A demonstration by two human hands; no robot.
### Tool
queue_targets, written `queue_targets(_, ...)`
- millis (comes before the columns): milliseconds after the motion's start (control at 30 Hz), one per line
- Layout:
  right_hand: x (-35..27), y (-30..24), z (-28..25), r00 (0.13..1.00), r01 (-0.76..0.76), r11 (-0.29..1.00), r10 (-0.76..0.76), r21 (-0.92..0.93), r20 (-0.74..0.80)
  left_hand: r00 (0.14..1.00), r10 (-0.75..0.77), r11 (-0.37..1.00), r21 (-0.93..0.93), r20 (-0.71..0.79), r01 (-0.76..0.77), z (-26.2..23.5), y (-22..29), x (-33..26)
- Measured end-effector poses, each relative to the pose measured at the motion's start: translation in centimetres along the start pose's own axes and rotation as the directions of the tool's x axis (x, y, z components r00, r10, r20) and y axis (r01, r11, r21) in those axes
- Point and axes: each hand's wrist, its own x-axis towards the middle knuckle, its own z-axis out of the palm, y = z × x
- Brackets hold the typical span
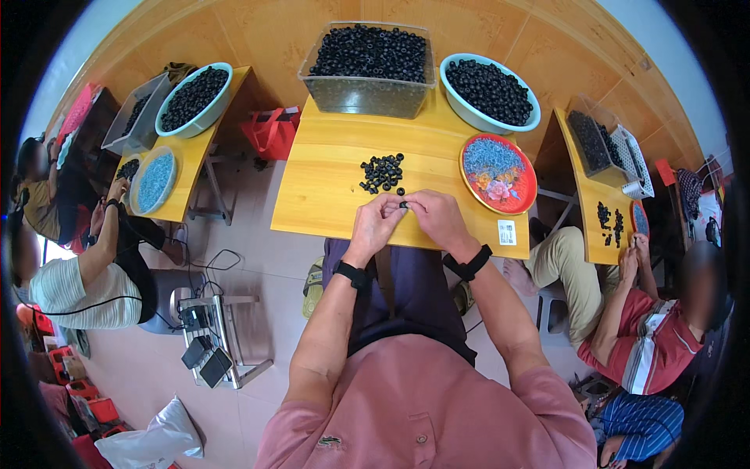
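Observation:
My left hand [376, 223] and my right hand [437, 219] meet at the near edge of a small yellow table [328, 195]. Together they pinch one small black ring-shaped part [404, 205] between the fingertips. Just beyond the hands lies a loose pile of the same black parts [381, 173]. Farther back stand a clear plastic tub [367, 92] heaped with black parts and a light blue bowl [461, 105] holding more. To the right a red flowered plate [519, 199] carries small blue pieces. Both wrists wear black bands.
A person sits at a yellow table [582, 187] on the right, another at a yellow table [199, 148] on the left, each with bowls and tubs of parts. A red bag [271, 131] and a metal stand [223, 336] are on the floor.

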Motion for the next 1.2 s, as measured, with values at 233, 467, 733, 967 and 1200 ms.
queue_targets(233,0.3,0.1,-0.4,0.999,0.003,1.000,-0.003,0.001,0.036,0.996,-0.019,0.999,-0.049,0.088,0.023,-0.3,-0.5,0.4)
queue_targets(467,0.4,0.3,0.0,0.997,0.026,0.999,-0.023,-0.048,0.070,0.994,-0.012,0.997,-0.076,0.111,0.021,-0.3,-0.8,0.4)
queue_targets(733,0.2,0.2,1.1,0.997,-0.045,0.994,0.051,-0.100,0.054,0.992,-0.079,0.995,-0.054,0.100,0.085,-0.2,-0.1,0.4)
queue_targets(967,-0.7,-0.2,2.0,1.000,0.008,0.998,-0.009,-0.058,-0.022,0.989,-0.140,0.987,-0.074,0.054,0.143,0.1,-0.3,0.6)
queue_targets(1200,0.1,0.9,1.4,0.947,-0.309,0.923,0.320,0.228,-0.010,0.999,0.033,0.990,0.139,0.037,-0.037,0.2,2.0,-0.1)
